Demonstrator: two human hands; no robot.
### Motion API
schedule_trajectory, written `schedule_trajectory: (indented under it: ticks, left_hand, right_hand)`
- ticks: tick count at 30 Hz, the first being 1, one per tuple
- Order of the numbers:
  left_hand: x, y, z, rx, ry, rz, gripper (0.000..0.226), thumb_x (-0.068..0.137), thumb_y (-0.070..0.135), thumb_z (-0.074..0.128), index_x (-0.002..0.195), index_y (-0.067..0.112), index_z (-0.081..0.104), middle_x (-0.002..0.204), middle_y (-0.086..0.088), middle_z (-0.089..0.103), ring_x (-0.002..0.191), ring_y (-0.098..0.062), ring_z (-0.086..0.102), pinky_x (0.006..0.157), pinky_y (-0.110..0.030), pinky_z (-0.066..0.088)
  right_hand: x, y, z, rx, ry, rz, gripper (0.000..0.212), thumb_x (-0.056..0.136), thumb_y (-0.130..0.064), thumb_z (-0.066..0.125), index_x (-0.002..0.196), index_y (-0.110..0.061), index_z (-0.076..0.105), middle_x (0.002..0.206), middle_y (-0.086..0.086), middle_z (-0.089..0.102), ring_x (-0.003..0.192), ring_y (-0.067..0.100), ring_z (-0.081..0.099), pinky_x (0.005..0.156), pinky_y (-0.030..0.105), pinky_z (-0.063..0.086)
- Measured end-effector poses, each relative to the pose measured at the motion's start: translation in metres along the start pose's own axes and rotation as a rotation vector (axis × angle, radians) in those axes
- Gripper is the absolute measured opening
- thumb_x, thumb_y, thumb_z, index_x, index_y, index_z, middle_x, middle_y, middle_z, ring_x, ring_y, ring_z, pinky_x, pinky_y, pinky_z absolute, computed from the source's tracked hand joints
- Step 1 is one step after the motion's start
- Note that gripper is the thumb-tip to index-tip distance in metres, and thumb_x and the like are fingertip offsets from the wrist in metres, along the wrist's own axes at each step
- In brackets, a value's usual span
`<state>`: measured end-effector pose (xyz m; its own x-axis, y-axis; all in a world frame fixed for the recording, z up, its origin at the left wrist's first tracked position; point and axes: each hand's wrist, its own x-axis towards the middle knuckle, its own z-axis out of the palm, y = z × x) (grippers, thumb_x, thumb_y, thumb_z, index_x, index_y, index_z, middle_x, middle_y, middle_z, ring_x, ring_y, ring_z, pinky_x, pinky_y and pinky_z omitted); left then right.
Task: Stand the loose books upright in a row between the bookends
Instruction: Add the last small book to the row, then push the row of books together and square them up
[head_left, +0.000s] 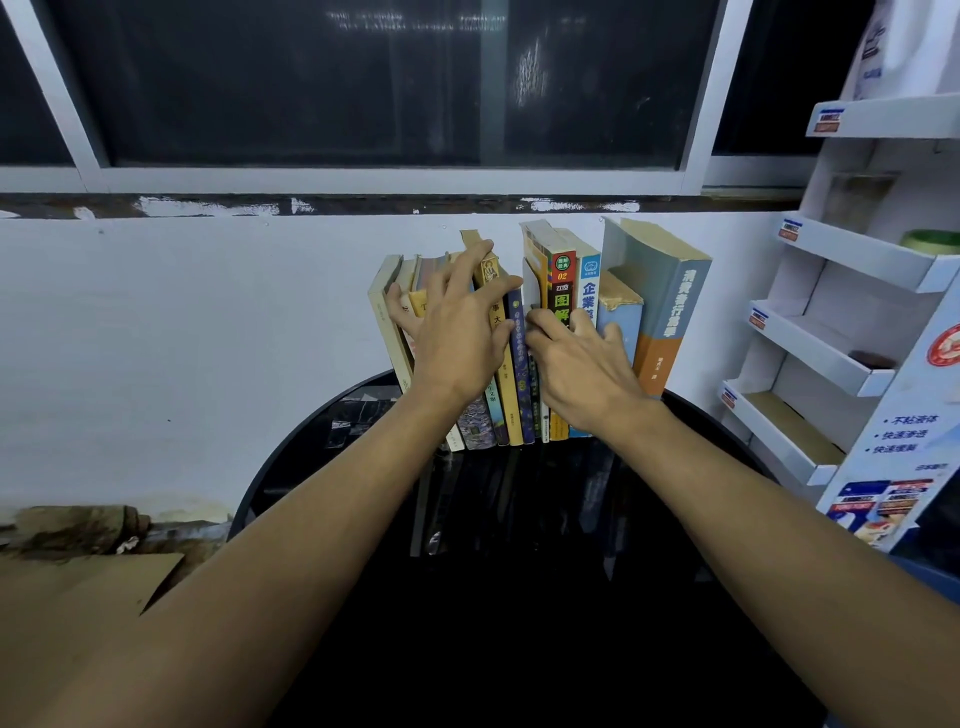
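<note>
The books (589, 291) are stood upright in a row at the back of a round black counter (519, 623), close to a white wall (208, 312). The row is split by a narrow gap beside a dark blue book (519, 364). On the left, the books lean slightly leftward. On the right, the row is closed by a tall grey book (680, 291).

Both forearms are stretched forward over the counter, palms down. The left hand (457, 338) is laid on the spines of the left group, its fingers spread wide, one reaching the tops of the books. The right hand (582, 364) is set lower on the right group. Its fingers are bent, and their tips are placed on the spines just beside the gap. Whether anything is pinched there cannot be told.

A white cardboard rack (852, 260) is seen at the right.
</note>
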<state>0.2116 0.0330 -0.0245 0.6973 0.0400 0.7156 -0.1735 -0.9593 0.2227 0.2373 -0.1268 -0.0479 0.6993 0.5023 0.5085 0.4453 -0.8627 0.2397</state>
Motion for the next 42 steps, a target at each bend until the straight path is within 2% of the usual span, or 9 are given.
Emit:
schedule_trajectory:
  ticks: [9,15,19,22,26,30,35,42]
  left_hand:
    - [-0.003,-0.002,-0.010,-0.006,-0.070,0.017,0.047,0.091,0.038,0.071,0.136,0.043,0.059,0.165,0.012,0.024,0.149,-0.018,0.024,0.113,-0.066,0.005]
    - [-0.002,-0.005,-0.013,-0.009,-0.100,0.057,0.051,0.090,0.041,0.071,0.139,0.041,0.057,0.167,0.010,0.021,0.151,-0.017,0.024,0.116,-0.063,0.012]
    - [-0.006,-0.010,-0.016,-0.056,-0.107,0.088,0.052,0.090,0.037,0.071,0.140,0.039,0.056,0.168,0.008,0.018,0.152,-0.013,0.024,0.117,-0.061,0.007]
    - [-0.015,-0.016,-0.019,-0.075,-0.079,0.148,0.056,0.090,0.034,0.071,0.142,0.038,0.053,0.168,0.006,0.019,0.154,-0.012,0.018,0.117,-0.058,0.006]
    - [-0.033,-0.026,-0.025,-0.100,-0.086,0.197,0.062,0.093,0.034,0.068,0.150,0.039,0.043,0.170,0.008,0.012,0.156,-0.006,0.001,0.121,-0.054,-0.001]
    - [-0.054,-0.040,-0.030,-0.114,-0.093,0.227,0.058,0.098,0.038,0.062,0.152,0.040,0.040,0.170,0.012,0.012,0.157,-0.007,0.003,0.121,-0.055,0.001]
    - [-0.074,-0.060,-0.030,-0.080,-0.070,0.272,0.054,0.098,0.037,0.064,0.149,0.039,0.046,0.168,0.016,0.017,0.156,-0.005,0.008,0.121,-0.056,0.006]
    - [-0.091,-0.088,-0.021,-0.018,-0.067,0.370,0.054,0.096,0.038,0.066,0.147,0.039,0.049,0.166,0.016,0.026,0.156,-0.008,0.016,0.118,-0.060,0.017]
  right_hand:
    - [-0.003,-0.006,-0.009,0.027,-0.063,0.015,0.044,0.094,-0.026,0.050,0.136,-0.016,0.047,0.149,-0.003,0.034,0.114,0.029,0.041,0.079,0.044,0.036]
    - [-0.013,0.002,-0.012,0.157,-0.045,-0.024,0.047,0.099,-0.031,0.046,0.144,-0.018,0.042,0.157,-0.006,0.029,0.122,0.025,0.043,0.088,0.049,0.041]
    - [-0.021,0.008,-0.022,0.235,0.001,-0.066,0.048,0.101,-0.034,0.045,0.147,-0.020,0.041,0.156,-0.006,0.033,0.129,0.019,0.040,0.091,0.043,0.040]
    - [-0.023,0.014,-0.035,0.295,0.050,-0.098,0.043,0.102,-0.032,0.046,0.144,-0.021,0.045,0.149,-0.005,0.041,0.131,0.017,0.040,0.095,0.041,0.039]
    - [-0.022,0.020,-0.055,0.361,0.088,-0.130,0.041,0.103,-0.033,0.047,0.142,-0.024,0.049,0.143,-0.007,0.045,0.131,0.014,0.041,0.100,0.040,0.038]
    - [-0.015,0.023,-0.074,0.384,0.110,-0.156,0.041,0.103,-0.036,0.047,0.144,-0.028,0.047,0.143,-0.009,0.045,0.132,0.011,0.040,0.107,0.041,0.031]
    - [0.003,0.021,-0.092,0.404,0.098,-0.207,0.041,0.103,-0.043,0.044,0.143,-0.032,0.046,0.139,-0.012,0.047,0.128,0.011,0.041,0.102,0.044,0.035]
    - [0.049,0.010,-0.104,0.410,0.003,-0.340,0.045,0.100,-0.056,0.041,0.142,-0.040,0.046,0.130,-0.017,0.051,0.124,0.006,0.038,0.105,0.040,0.030]
